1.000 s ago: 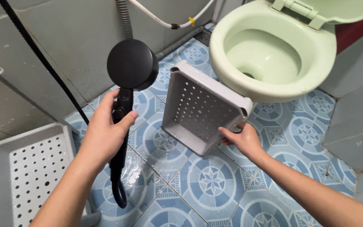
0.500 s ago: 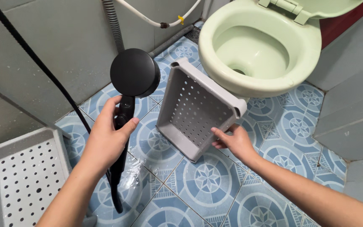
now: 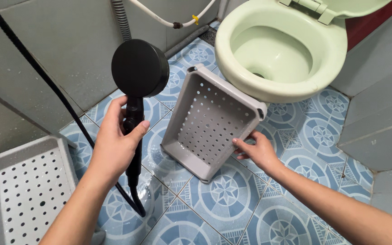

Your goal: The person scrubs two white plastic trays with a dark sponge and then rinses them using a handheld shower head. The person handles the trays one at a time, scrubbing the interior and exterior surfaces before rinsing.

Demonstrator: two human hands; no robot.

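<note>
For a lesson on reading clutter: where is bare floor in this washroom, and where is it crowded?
Bare blue patterned tile floor lies between the forearms, below the tilted grey perforated plastic tray, and right of the pale green toilet bowl. It is crowded lower left, where a second grey perforated tray sits beside the black hose.

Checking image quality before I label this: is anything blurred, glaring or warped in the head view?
Head view: sharp throughout, no motion blur on the left hand or right hand; soft even light with faint shadows; glints on the wet floor tiles; the black shower head shows little detail; mild wide-angle bending at the edges.
</note>
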